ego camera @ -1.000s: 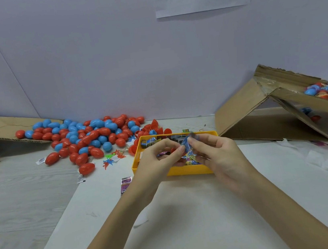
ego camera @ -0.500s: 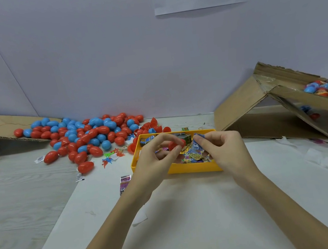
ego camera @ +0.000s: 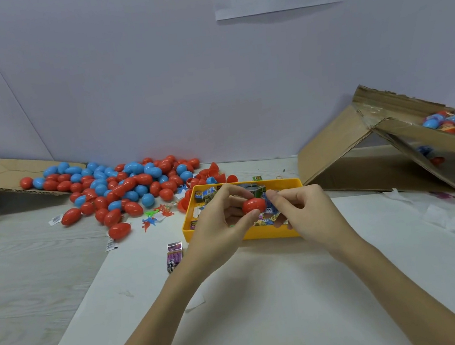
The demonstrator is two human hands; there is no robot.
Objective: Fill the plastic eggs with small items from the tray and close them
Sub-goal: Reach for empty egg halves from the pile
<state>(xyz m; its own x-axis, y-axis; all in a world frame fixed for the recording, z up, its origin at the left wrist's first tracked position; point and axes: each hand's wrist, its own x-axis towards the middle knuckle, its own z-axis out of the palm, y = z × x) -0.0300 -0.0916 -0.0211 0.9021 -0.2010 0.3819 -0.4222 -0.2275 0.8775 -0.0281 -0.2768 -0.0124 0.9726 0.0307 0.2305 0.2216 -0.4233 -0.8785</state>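
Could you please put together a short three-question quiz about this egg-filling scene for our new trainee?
1. True or false: the left hand pinches a red plastic egg piece above the yellow plastic tray.
2. Which thing does the right hand hold? A) a blue printed packet; B) a green ball; C) a metal spoon.
3. Fill in: the loose pile of red and blue plastic eggs lies to the ____ of the tray, as the person sees it.

Key: 1 true; 2 A; 3 left.
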